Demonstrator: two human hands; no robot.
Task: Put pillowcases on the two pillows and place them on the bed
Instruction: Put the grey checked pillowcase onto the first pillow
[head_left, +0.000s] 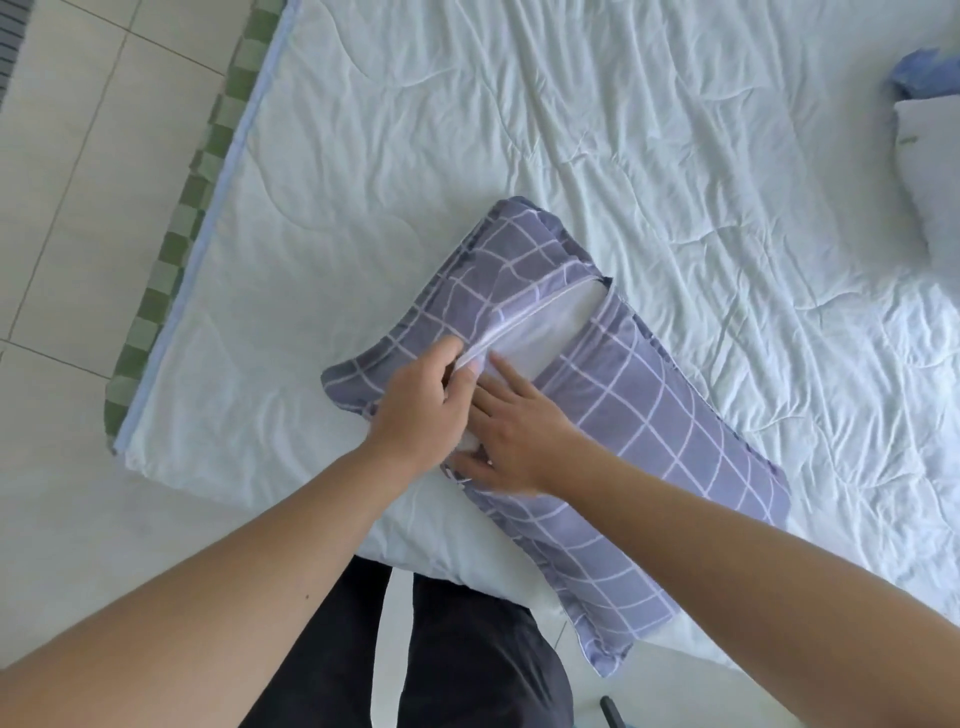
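One bed (623, 130) is covered by a pale quilt. Two pillows are counted: one in a checked pillowcase (649, 415) near the edge (opening unclosed), one bare pillow (930, 171) at far right. The opening's hem is pinched by the left hand (423, 410); the right hand (511, 434) is laid flat, fingers straight.

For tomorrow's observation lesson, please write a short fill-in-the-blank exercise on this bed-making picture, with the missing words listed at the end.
1. The pillowcase has a white grid pattern on a ____ ground.
2. Through the open slit in the pillowcase, the pillow inside shows ____.
3. The edge of that slit is pinched by the ____ hand.
4. The right hand lies with fingers ____ on the pillow.

Missing words: purple; white; left; straight
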